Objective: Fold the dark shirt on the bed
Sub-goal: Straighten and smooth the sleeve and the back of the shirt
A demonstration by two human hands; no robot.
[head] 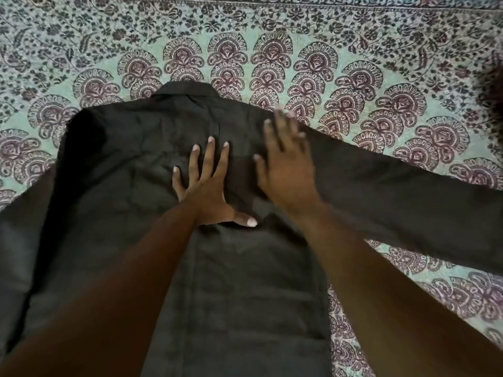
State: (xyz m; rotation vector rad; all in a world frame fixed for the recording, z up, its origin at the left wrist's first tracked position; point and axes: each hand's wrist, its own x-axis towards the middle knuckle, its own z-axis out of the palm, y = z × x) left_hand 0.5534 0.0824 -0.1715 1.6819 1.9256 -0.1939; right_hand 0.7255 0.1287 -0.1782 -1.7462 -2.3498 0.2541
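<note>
**Shirt spread flat, right sleeve not yet folded**

Dark shirt [122, 172] lies mid-bed [245, 36], collar [187, 91] toward the far edge, long axis running away from the person. Left hand [202, 186] is flat with fingers spread, pressing the back. Right hand [285, 170] is open and blurred at the right shoulder, nearer the sleeve [408, 197] that stretches toward the bed's right edge. That sleeve probably comes inward next.

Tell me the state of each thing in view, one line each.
dark shirt: laid out flat, lightly creased.
sleeve on the right: stretched out sideways.
left hand: open, fingers spread, pressing the shirt.
right hand: open, blurred, over the shirt's shoulder.
bedspread: spread under the shirt.
</note>
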